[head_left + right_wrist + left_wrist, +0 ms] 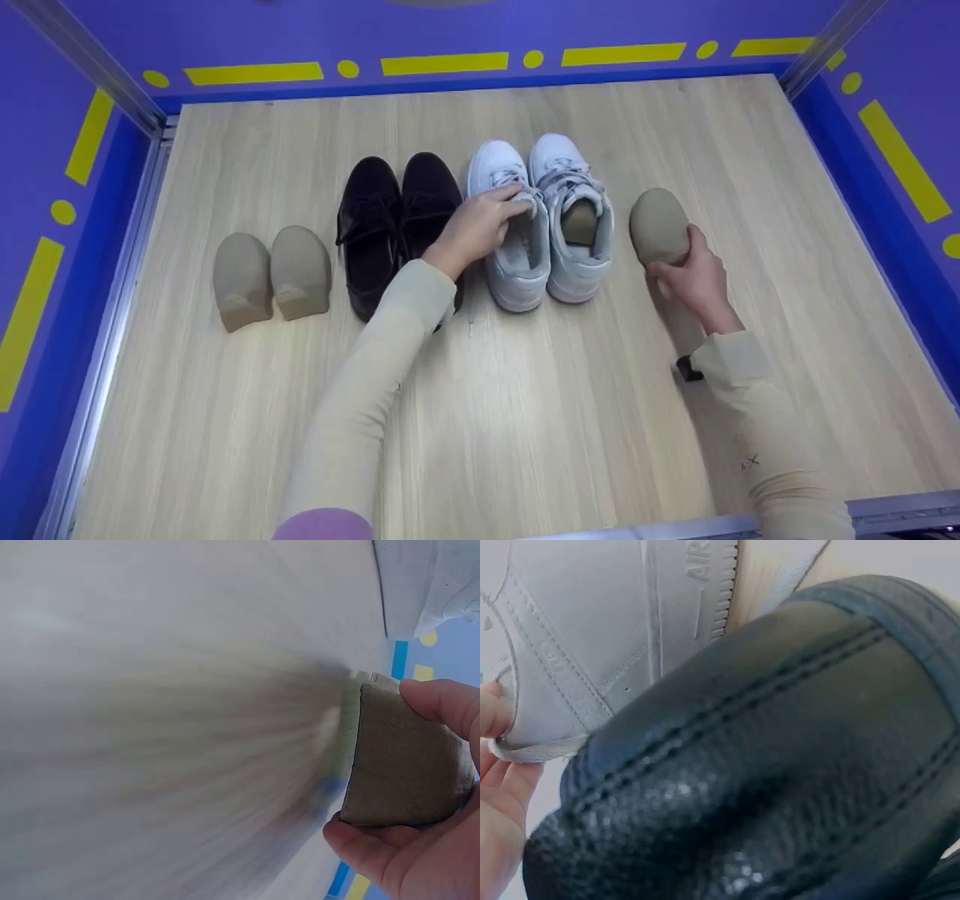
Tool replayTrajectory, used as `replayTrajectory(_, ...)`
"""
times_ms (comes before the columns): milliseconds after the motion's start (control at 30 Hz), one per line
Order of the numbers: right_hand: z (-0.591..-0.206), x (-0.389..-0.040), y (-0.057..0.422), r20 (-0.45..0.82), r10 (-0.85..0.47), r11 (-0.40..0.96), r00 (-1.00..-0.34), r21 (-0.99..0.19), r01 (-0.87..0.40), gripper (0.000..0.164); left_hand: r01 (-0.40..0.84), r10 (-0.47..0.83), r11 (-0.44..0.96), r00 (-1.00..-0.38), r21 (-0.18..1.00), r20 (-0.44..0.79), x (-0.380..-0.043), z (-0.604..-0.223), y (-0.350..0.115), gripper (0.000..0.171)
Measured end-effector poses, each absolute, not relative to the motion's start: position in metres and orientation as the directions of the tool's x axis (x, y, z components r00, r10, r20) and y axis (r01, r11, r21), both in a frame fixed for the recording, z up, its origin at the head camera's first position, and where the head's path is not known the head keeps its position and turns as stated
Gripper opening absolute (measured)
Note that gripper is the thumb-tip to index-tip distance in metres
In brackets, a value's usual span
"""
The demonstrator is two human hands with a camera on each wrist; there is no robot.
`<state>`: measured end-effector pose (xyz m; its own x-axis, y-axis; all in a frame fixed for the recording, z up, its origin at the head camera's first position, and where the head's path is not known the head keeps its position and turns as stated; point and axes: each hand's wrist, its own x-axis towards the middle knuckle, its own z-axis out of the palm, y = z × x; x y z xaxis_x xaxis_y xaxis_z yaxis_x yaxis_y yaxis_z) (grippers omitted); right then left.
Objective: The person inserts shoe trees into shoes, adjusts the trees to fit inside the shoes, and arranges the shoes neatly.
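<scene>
My left hand (474, 229) pinches the tongue of the left white sneaker (517, 289) at its opening; the left wrist view shows the fingers (490, 716) at the collar's edge. That shoe's heel interior looks bare, and its toe interior is hidden. Beside it stands the right white sneaker (576, 281), with a tan shoe insert (580, 223) visible inside. Farther right, my right hand (701, 281) holds another tan shoe insert (658, 225), rounded end pointing away. In the right wrist view, thumb and fingers grip the flat-ended insert (409, 757) by its sides.
A pair of black shoes (369, 195) stands left of the sneakers, under my left forearm. Two more tan inserts (241, 274) sit at the far left. Blue walls (480, 30) with yellow marks border the wooden board (525, 420) at the back and sides.
</scene>
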<state>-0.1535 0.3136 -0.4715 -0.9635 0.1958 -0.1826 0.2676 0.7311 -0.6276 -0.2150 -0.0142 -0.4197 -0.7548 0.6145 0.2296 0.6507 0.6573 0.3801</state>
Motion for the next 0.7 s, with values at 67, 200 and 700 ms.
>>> replayTrajectory(67,-0.47,-0.154,0.313,-0.186,0.197,0.73,-0.963,-0.627,0.27,0.088,0.645,0.614,0.654,-0.758,0.395,0.221,-0.216,-0.419,-0.014,0.04)
replayTrajectory(200,-0.465,-0.154,0.311,-0.176,0.192,0.735,-0.965,-0.626,0.26,0.086,0.627,0.606,0.658,-0.77,0.418,0.2,-0.217,-0.418,-0.015,0.04)
replayTrajectory(700,-0.44,-0.153,0.296,-0.1,0.165,0.759,-0.981,-0.622,0.192,0.079,0.606,0.603,0.679,-0.783,0.415,0.156,-0.218,-0.415,-0.012,0.042)
